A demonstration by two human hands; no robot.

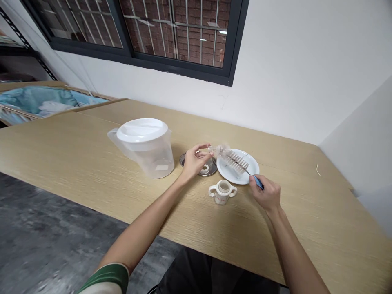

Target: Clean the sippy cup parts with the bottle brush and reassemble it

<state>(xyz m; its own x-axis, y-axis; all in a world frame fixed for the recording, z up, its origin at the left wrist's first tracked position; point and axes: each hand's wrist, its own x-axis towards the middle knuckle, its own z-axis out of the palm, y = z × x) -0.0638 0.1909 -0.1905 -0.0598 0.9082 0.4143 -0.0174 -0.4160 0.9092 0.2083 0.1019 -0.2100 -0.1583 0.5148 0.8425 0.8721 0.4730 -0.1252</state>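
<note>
In my right hand (pixel 266 194) is the blue handle of a bottle brush (pixel 236 160), held slanting up and to the left over a white plate (pixel 254 171). The thumb and fingers of my left hand (pixel 197 159) pinch a small clear plastic piece (pixel 211 150), whose exact kind I cannot make out. The brush's tuft end meets this piece or lies right beside it. Below my left hand, a round metal tray (pixel 211 172) bears a white ring (pixel 204 169). A small two-handled baby bottle (pixel 222 192) stands upright in front of the plate, its top open.
Left of my hands stands a translucent pitcher (pixel 153 157) with a white lid. A thin pale strip (pixel 318 169) lies at the table's right. Behind the table (pixel 92 143) are a white wall and a barred window. Blue cloth-like material (pixel 39 100) fills a container at far left.
</note>
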